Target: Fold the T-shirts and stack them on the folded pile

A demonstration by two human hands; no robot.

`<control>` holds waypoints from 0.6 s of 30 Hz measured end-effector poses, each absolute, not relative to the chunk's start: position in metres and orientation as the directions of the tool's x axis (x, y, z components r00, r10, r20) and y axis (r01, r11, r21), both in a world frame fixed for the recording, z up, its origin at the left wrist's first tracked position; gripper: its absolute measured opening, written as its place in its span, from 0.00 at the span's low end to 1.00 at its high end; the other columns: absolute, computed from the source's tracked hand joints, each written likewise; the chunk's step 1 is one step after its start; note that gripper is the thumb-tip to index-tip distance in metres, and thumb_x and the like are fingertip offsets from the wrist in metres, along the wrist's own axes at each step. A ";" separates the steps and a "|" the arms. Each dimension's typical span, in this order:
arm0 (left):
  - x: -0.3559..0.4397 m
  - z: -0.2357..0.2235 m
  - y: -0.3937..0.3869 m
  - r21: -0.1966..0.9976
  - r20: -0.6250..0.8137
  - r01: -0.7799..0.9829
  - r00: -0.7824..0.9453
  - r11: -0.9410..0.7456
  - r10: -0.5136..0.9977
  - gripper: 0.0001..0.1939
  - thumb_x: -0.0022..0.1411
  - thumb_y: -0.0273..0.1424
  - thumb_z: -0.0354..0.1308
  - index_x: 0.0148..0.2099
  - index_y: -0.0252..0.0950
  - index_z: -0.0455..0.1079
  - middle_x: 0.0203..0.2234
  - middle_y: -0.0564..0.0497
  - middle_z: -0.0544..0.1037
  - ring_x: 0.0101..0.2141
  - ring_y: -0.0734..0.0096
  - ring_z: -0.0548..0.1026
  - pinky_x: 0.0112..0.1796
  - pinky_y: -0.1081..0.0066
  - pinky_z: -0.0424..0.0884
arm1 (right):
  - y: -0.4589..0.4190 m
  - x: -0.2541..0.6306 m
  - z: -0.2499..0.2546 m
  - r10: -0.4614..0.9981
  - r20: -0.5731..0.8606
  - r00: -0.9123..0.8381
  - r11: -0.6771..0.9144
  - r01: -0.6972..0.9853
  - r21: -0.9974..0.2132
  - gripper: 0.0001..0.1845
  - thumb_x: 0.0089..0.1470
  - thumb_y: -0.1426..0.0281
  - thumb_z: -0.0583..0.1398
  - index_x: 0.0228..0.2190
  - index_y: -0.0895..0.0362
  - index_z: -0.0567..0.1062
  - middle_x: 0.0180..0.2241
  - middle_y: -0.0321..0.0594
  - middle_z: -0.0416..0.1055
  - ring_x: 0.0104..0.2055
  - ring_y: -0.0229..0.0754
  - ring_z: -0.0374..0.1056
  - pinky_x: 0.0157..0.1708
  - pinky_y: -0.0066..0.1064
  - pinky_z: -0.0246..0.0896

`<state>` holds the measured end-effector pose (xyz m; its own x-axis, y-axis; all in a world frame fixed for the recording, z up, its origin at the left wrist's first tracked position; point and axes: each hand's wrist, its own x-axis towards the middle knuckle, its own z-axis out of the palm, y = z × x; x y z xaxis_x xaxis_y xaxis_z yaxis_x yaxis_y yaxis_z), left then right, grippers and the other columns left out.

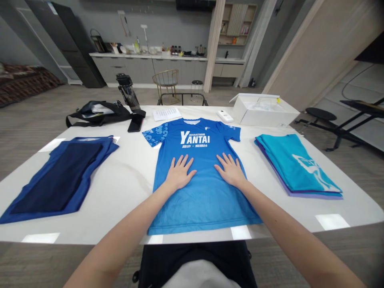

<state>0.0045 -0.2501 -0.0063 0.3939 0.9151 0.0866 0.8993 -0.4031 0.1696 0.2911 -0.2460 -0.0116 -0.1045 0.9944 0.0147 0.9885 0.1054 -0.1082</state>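
A blue short-sleeved T-shirt (195, 200) with white "Yantai Marathon" lettering lies spread flat on the white table (129, 176), its collar at the far side. My left hand (180, 172) rests flat on the left half of the shirt, fingers spread. On the right half, my right hand (231, 170) also lies flat with its fingers apart. Neither hand grips the cloth. To the left are dark blue garments (60, 176), a narrower navy piece on top of a wider blue one. Folded turquoise and purple garments (295, 164) are stacked at the right.
Along the far side stand a black bag (102, 114), a dark bottle (128, 92), a phone (135, 122), a printed paper (167, 114), a small white device (225, 116) and an open white box (264, 112). Beyond the table are a chair (166, 79) and a kitchen counter (126, 56).
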 end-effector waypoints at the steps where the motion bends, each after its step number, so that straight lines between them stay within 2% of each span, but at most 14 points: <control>1: 0.001 -0.006 -0.260 0.170 0.094 0.891 0.411 -0.421 0.907 0.35 0.73 0.55 0.37 0.75 0.47 0.52 0.73 0.48 0.53 0.72 0.53 0.50 0.69 0.42 0.45 | -0.254 0.295 -0.012 0.996 0.018 -0.090 0.092 0.990 -0.103 0.38 0.68 0.43 0.41 0.72 0.45 0.54 0.74 0.41 0.45 0.75 0.59 0.41 0.70 0.61 0.37; 8: -0.029 -0.005 -0.312 0.158 0.097 0.860 0.475 -0.485 0.875 0.32 0.74 0.52 0.40 0.75 0.49 0.52 0.73 0.50 0.53 0.72 0.57 0.51 0.70 0.45 0.46 | -0.291 0.320 -0.017 0.998 0.047 -0.049 0.052 0.997 -0.065 0.38 0.69 0.46 0.42 0.72 0.49 0.55 0.74 0.45 0.47 0.75 0.58 0.42 0.71 0.59 0.39; 14: -0.040 -0.004 -0.331 0.129 0.126 0.879 0.444 -0.459 0.887 0.32 0.75 0.51 0.40 0.76 0.51 0.49 0.74 0.51 0.50 0.73 0.56 0.50 0.70 0.44 0.46 | -0.308 0.322 -0.013 0.984 0.104 -0.143 0.152 0.985 -0.085 0.36 0.71 0.49 0.43 0.71 0.53 0.57 0.74 0.49 0.47 0.75 0.57 0.41 0.71 0.59 0.37; 18: -0.040 -0.007 -0.344 0.132 0.090 0.883 0.442 -0.451 0.892 0.33 0.74 0.52 0.40 0.76 0.50 0.49 0.74 0.51 0.51 0.72 0.54 0.51 0.69 0.41 0.46 | -0.331 0.307 -0.006 0.952 0.082 -0.297 0.305 0.943 -0.135 0.35 0.71 0.48 0.44 0.71 0.47 0.56 0.74 0.42 0.45 0.76 0.54 0.39 0.71 0.60 0.36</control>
